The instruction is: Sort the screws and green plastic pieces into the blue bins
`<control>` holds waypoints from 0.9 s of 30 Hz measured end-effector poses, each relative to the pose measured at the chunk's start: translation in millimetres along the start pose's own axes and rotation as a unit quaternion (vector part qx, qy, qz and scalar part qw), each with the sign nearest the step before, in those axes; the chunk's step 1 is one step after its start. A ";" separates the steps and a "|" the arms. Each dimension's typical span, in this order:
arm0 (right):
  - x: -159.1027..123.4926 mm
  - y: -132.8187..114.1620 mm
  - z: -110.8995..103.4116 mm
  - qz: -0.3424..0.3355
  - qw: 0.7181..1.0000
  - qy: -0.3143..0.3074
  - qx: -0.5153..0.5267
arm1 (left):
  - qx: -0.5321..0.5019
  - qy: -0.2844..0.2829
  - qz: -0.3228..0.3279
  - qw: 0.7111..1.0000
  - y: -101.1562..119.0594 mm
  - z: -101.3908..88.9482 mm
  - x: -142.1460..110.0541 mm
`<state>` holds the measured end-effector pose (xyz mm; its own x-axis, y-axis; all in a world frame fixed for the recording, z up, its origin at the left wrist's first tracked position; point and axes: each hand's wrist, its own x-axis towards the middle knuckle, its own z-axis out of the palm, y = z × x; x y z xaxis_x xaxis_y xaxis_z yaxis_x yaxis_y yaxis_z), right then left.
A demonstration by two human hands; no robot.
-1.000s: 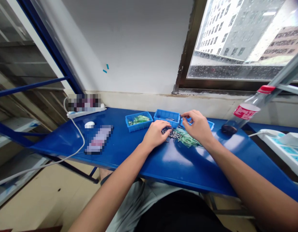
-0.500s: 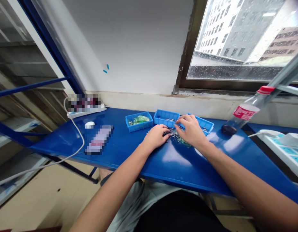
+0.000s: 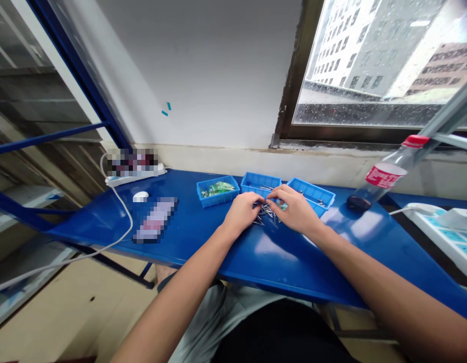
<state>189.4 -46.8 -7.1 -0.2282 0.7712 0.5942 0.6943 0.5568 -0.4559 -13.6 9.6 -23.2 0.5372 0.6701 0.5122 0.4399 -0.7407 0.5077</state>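
Observation:
My left hand [image 3: 242,213] is at the left side of a loose pile of thin metal screws or nails [image 3: 267,216] on the blue table. Its thumb and fingers are pinched together above the pile. Opposite it, my right hand [image 3: 293,209] also has its thumb and fingertips closed, almost touching the left fingertips. Whatever is between the fingers is too small to make out. Behind the hands stand a middle blue bin [image 3: 248,180] with a few metal pieces and a right blue bin [image 3: 324,194] with some small pieces. The left blue bin [image 3: 218,203] contains green pieces.
On the left of the table [image 3: 195,232] are a blurred-out flat object [image 3: 156,220], a white mouse [image 3: 140,196] and a white cable [image 3: 129,217]. A cola bottle [image 3: 385,174] stands at the right back, near a white power strip [image 3: 441,227]. The wall and window are behind.
My right hand has moved left from the right side of the pile, bringing its fingertips to the left hand's. The right bin shows more. My left hand has shifted only slightly.

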 end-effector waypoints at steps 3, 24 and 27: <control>-0.3 2.2 1.0 0.018 1.000 0.002 0.013 | -0.026 0.033 -0.005 0.999 3.5 -2.2 0.0; 0.7 4.1 11.5 0.098 0.983 0.009 0.153 | -0.247 0.095 -0.065 0.962 21.9 -10.3 2.5; 1.0 4.2 10.8 0.101 0.985 0.009 0.138 | -0.212 0.102 -0.049 0.971 21.7 -11.3 2.7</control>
<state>184.8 -40.4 -15.6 -0.0905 0.8711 0.4828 0.5110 0.4567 -0.7282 -10.8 -4.2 -3.0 0.3347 0.7634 0.5525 0.1223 -0.6166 0.7777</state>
